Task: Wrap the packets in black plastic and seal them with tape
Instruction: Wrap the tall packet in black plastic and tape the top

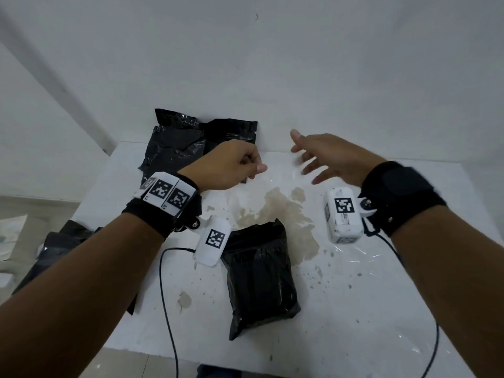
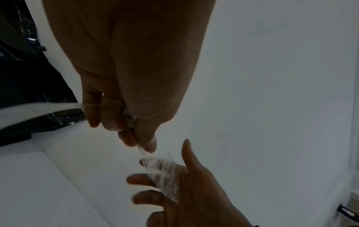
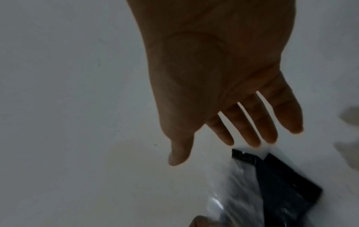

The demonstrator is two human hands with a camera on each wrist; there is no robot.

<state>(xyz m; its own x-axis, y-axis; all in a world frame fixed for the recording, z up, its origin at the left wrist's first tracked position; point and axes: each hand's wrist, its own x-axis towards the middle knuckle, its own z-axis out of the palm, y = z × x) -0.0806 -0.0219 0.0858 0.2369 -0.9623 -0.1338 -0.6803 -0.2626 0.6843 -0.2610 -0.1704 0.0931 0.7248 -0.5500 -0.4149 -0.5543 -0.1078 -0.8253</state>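
- Right now, the taping step seems to be in hand, because a wrapped packet (image 1: 261, 276) in black plastic is lying on the white table (image 1: 368, 309), in the middle and near the front edge.
- More black plastic (image 1: 188, 140) is being kept in a crumpled pile at the back of the table, against the wall, and another dark pile (image 1: 62, 246) is hanging off the left edge.
- A strip of clear tape (image 2: 165, 176) is being stretched between the two hands, above the far part of the table and well apart from the wrapped packet.
- The left hand (image 1: 226, 167) is being held in a fist, and one end of the tape is being pinched between its thumb and curled fingers (image 2: 128, 138).
- The right hand (image 1: 327, 156) is being held wide open, with its fingers (image 3: 250, 130) straight and spread apart; nothing is being gripped, but the crinkled tape looks to be sticking to them.
- Next, the tape probably needs to be brought down and pressed flat over the loose fold of the packet.
- Care is being called for, since thin tape can easily be stuck to itself or to the fingers.
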